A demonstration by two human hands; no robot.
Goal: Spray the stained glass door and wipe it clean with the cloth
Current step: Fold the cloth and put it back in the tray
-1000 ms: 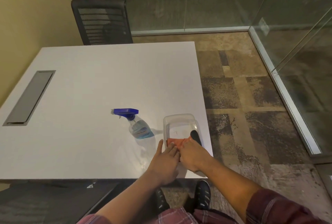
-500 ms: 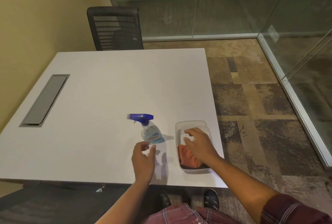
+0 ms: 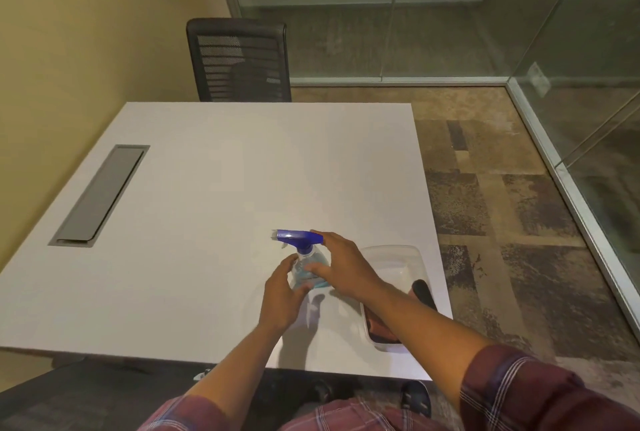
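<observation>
Spray bottle (image 3: pixel 309 266) is standing upright on the white table (image 3: pixel 221 188), near its right front corner, blue trigger head pointing left. Left hand (image 3: pixel 282 295) is cupping the bottle's lower body from the near-left side, fingers (image 3: pixel 290 262) curled and part open; firm contact cannot be confirmed. Right hand (image 3: pixel 341 266) is reaching across from the right, fingers spread loosely over neck and trigger, not yet clamped. Judgement: both hands are converging to steady and lift the bottle before going to the glass door (image 3: pixel 588 91) at right. Cloth (image 3: pixel 379 325) is lying in the clear tub (image 3: pixel 391 252) just right of the bottle, mostly hidden behind the right forearm; a dark object beside it is unidentifiable. Stains on the glass are hard to make out
</observation>
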